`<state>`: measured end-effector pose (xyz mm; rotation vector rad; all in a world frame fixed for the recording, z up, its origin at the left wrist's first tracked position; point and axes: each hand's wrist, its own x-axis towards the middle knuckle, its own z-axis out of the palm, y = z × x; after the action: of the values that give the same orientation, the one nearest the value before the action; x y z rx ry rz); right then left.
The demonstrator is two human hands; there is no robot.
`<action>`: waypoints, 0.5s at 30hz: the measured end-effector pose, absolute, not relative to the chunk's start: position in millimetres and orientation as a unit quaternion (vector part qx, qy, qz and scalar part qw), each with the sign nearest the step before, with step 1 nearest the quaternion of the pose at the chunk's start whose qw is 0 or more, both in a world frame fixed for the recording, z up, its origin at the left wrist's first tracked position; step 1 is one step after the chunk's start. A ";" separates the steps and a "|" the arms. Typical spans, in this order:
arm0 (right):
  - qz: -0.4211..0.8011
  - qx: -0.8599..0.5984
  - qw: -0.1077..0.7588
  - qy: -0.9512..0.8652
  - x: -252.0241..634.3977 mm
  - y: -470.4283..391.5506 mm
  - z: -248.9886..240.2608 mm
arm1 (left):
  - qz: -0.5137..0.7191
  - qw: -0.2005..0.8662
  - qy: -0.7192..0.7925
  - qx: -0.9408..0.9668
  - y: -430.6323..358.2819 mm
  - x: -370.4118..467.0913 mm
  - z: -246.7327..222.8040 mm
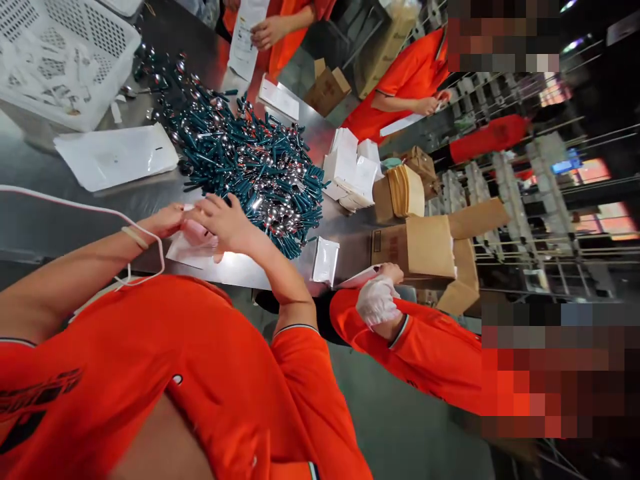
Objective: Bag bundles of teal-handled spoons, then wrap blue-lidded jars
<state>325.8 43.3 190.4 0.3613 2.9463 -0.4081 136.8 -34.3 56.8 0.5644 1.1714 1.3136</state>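
At the table's near edge, a white plastic bag [193,241] with a pinkish patch lies under and between my hands. My left hand [170,219] is closed on its upper left edge. My right hand [223,221] bends over the bag, its fingertips gripping the edge beside my left hand and its thumb lower down. Part of the bag is hidden by my fingers. Just beyond them spreads a big heap of cutlery with teal handles and shiny metal ends [250,160]. A flat stack of white bags [120,157] rests to the left of the heap.
A white perforated basket [107,50] holding small white pieces stands at the far left. A white cable [75,202] crosses near my left wrist. Cardboard boxes [430,247] and white packets [350,170] sit at right. A co-worker's hand [390,272] is close on that side; others work opposite.
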 end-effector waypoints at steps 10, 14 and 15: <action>-0.451 0.357 -0.076 0.814 393.5 34.4 116.6 | 0.491 0.683 0.483 0.243 -54.1 134.7 71.0; -0.479 0.413 -0.197 0.750 377.9 10.7 85.6 | 0.480 0.645 0.509 0.309 -53.2 130.1 81.2; -0.477 0.416 -0.226 0.740 377.9 9.0 85.3 | 0.493 0.621 0.516 0.324 -53.0 127.7 83.7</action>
<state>377.9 9.0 85.3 1.5369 2.7330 -1.7622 127.7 -53.0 83.7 0.7438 1.1848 1.1342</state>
